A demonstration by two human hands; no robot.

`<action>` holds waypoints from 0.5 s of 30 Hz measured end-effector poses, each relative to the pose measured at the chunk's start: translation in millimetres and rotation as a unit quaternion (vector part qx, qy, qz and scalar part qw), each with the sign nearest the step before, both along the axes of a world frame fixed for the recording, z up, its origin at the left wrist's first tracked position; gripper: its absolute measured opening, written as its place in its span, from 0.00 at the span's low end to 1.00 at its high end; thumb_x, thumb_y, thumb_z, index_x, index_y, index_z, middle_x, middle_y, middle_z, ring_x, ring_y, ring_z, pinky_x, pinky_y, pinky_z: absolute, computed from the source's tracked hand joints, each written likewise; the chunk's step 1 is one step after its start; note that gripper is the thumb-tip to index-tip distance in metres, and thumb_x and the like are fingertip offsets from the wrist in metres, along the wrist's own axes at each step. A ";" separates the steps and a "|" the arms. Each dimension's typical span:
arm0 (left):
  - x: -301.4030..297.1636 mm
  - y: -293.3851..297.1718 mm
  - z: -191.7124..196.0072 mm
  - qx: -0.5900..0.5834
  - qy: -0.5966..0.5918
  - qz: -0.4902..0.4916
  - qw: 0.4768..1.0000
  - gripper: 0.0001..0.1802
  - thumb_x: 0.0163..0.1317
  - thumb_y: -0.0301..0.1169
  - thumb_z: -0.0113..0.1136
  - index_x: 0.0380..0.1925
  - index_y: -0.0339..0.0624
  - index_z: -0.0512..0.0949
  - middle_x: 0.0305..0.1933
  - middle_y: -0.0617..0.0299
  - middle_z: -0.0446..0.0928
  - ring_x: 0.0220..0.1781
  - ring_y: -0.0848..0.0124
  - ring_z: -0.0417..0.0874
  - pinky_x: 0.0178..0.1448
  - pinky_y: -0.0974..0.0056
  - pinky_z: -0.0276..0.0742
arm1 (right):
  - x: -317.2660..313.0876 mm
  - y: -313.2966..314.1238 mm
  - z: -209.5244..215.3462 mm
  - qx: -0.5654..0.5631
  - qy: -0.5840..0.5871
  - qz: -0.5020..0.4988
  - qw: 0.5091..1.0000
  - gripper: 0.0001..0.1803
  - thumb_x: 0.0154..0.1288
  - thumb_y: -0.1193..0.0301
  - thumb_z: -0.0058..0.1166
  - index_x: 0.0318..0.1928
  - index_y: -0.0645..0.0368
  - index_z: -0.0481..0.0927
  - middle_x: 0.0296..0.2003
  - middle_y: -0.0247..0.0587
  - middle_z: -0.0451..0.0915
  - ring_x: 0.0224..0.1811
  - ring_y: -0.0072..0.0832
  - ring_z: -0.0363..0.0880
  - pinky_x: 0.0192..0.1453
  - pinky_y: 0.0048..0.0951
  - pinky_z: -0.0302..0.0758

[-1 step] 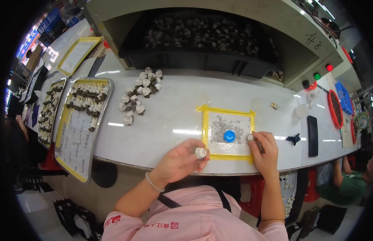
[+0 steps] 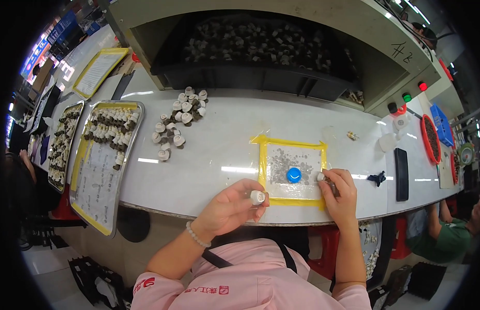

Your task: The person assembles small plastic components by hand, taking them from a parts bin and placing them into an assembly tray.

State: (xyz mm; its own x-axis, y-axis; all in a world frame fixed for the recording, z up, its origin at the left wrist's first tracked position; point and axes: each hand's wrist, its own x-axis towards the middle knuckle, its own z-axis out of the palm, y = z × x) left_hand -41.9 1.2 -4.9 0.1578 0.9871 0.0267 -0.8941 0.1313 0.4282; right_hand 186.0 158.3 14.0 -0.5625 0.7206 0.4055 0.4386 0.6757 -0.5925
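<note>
My left hand (image 2: pixel 235 203) is closed, its fingertips holding up a small white cylindrical part (image 2: pixel 257 197) with its round end showing. Between the thumb and fingers of my right hand (image 2: pixel 341 195) is a small part with a white end (image 2: pixel 321 177); the rest is mostly covered by the fingers. That hand is over the right edge of a square work area (image 2: pixel 281 192) bordered with yellow tape and marked with grey spots. Inside the tape stands a round blue cap-like piece (image 2: pixel 293 175), touched by neither hand.
Several white-and-dark parts (image 2: pixel 186 107) lie loose at the left. Beyond them are metal trays (image 2: pixel 93 196) partly filled with similar parts. A black bin (image 2: pixel 250 85) full of parts sits under the machine housing. At right are a black bar (image 2: pixel 401 174) and a red basket (image 2: pixel 430 139).
</note>
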 end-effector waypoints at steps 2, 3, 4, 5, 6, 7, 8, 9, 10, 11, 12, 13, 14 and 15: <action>1.0 -0.5 2.0 -0.019 0.002 0.004 1.000 0.17 0.66 0.21 0.47 0.55 0.39 0.68 0.47 0.55 0.73 0.44 0.69 0.74 0.50 0.66 0.72 | -1.0 0.2 2.9 -0.019 0.020 0.026 0.999 0.14 0.51 0.79 0.60 0.41 0.64 0.80 0.35 0.44 0.77 0.37 0.37 0.75 0.39 0.31 0.73; 1.6 -0.6 3.1 -0.041 0.006 0.013 0.999 0.17 0.65 0.20 0.47 0.54 0.38 0.68 0.47 0.55 0.73 0.44 0.70 0.75 0.51 0.66 0.73 | -3.6 0.5 6.3 -0.016 0.016 0.022 0.999 0.14 0.51 0.79 0.60 0.41 0.64 0.80 0.35 0.44 0.77 0.37 0.37 0.75 0.39 0.31 0.73; 1.4 -0.2 3.6 -0.038 0.003 0.008 0.999 0.17 0.65 0.20 0.47 0.54 0.38 0.68 0.47 0.55 0.73 0.44 0.70 0.75 0.51 0.66 0.73 | -8.0 0.5 11.3 -0.012 0.011 0.050 0.999 0.13 0.51 0.79 0.60 0.40 0.64 0.80 0.35 0.44 0.77 0.37 0.37 0.75 0.40 0.32 0.73; 0.4 -0.9 3.8 -0.049 0.009 0.020 0.999 0.17 0.64 0.19 0.48 0.54 0.37 0.69 0.46 0.55 0.74 0.44 0.70 0.76 0.51 0.67 0.74 | -12.9 -0.2 15.1 -0.008 0.006 0.077 0.997 0.13 0.51 0.79 0.60 0.40 0.64 0.80 0.35 0.44 0.77 0.37 0.37 0.76 0.40 0.32 0.73; 0.1 -0.9 3.9 -0.060 0.015 0.031 0.998 0.17 0.64 0.18 0.48 0.53 0.35 0.70 0.46 0.55 0.74 0.43 0.70 0.76 0.51 0.67 0.75 | -17.5 0.1 17.6 -0.006 0.001 0.088 0.996 0.12 0.50 0.78 0.61 0.38 0.64 0.80 0.34 0.44 0.77 0.37 0.38 0.75 0.40 0.33 0.73; 0.5 -0.4 4.0 -0.058 0.013 0.027 0.998 0.17 0.64 0.18 0.48 0.53 0.35 0.70 0.46 0.55 0.74 0.43 0.70 0.76 0.51 0.67 0.75 | -21.1 0.8 20.9 -0.004 -0.002 0.084 0.996 0.12 0.50 0.78 0.61 0.38 0.64 0.80 0.34 0.44 0.77 0.37 0.38 0.75 0.40 0.33 0.73; 0.4 -1.0 4.6 -0.059 0.021 0.037 0.997 0.16 0.63 0.18 0.49 0.52 0.34 0.70 0.46 0.55 0.74 0.42 0.70 0.77 0.50 0.67 0.76 | -25.8 1.5 24.5 0.012 -0.022 0.111 0.994 0.12 0.49 0.78 0.61 0.38 0.63 0.80 0.34 0.43 0.77 0.36 0.38 0.75 0.40 0.34 0.73; 1.0 -1.2 4.9 -0.060 0.030 0.046 0.997 0.16 0.63 0.18 0.49 0.52 0.34 0.70 0.45 0.56 0.74 0.41 0.70 0.78 0.49 0.68 0.77 | -29.9 2.6 26.9 0.028 -0.042 0.138 0.989 0.12 0.49 0.78 0.61 0.37 0.63 0.80 0.34 0.43 0.77 0.36 0.39 0.75 0.39 0.35 0.73; 2.2 -1.1 4.6 -0.059 0.029 0.046 0.997 0.16 0.63 0.18 0.49 0.52 0.34 0.70 0.45 0.56 0.74 0.41 0.70 0.78 0.49 0.68 0.77 | -33.2 4.0 27.8 0.056 -0.053 0.152 0.985 0.11 0.50 0.78 0.61 0.37 0.62 0.81 0.32 0.42 0.77 0.34 0.38 0.74 0.38 0.34 0.74; 3.6 -1.0 4.0 -0.071 0.046 0.060 0.995 0.15 0.63 0.19 0.51 0.51 0.34 0.70 0.44 0.53 0.75 0.39 0.68 0.79 0.46 0.67 0.78 | -35.7 4.8 29.2 0.057 -0.054 0.153 0.985 0.11 0.50 0.78 0.61 0.37 0.62 0.81 0.32 0.42 0.77 0.34 0.38 0.74 0.38 0.34 0.74; 4.9 -0.8 3.6 -0.084 0.064 0.074 0.992 0.14 0.63 0.21 0.52 0.50 0.34 0.71 0.43 0.50 0.76 0.37 0.66 0.80 0.42 0.67 0.80 | -37.7 5.3 31.0 0.075 -0.077 0.162 0.981 0.11 0.49 0.78 0.61 0.37 0.62 0.81 0.32 0.41 0.77 0.34 0.37 0.75 0.38 0.33 0.74; 6.1 -0.3 3.5 -0.083 0.063 0.074 0.992 0.14 0.63 0.21 0.52 0.50 0.34 0.71 0.43 0.50 0.76 0.37 0.66 0.80 0.42 0.67 0.80 | -39.4 5.5 32.2 0.093 -0.100 0.170 0.976 0.11 0.48 0.78 0.61 0.36 0.62 0.81 0.32 0.40 0.77 0.34 0.36 0.75 0.38 0.33 0.74; 7.4 -0.6 3.4 -0.085 0.062 0.090 0.990 0.14 0.63 0.21 0.52 0.50 0.34 0.71 0.42 0.49 0.77 0.36 0.66 0.80 0.42 0.66 0.80 | -41.2 5.3 32.8 0.095 -0.101 0.172 0.975 0.11 0.48 0.78 0.61 0.36 0.62 0.81 0.32 0.40 0.77 0.34 0.36 0.75 0.38 0.33 0.74; 8.7 -0.8 3.3 -0.087 0.061 0.106 0.989 0.14 0.63 0.22 0.53 0.50 0.34 0.71 0.41 0.49 0.78 0.36 0.65 0.81 0.41 0.66 0.81 | -42.7 5.1 33.0 0.105 -0.114 0.175 0.972 0.10 0.48 0.77 0.60 0.35 0.61 0.80 0.32 0.39 0.76 0.35 0.35 0.74 0.39 0.33 0.73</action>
